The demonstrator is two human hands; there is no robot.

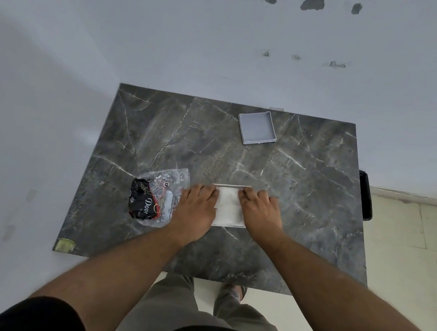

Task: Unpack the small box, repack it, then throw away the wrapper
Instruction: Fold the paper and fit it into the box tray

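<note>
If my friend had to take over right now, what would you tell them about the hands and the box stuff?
Left hand and right hand: both press flat on the white box near the front of the table, fingers spread.
Lid: lies open side up, at the far side of the table, apart from the box.
Wrapper: crumpled plastic, just left of the left hand.
Done: the lid is off.
Left: put the lid back on and throw the wrapper away. No bin is in view.
</note>
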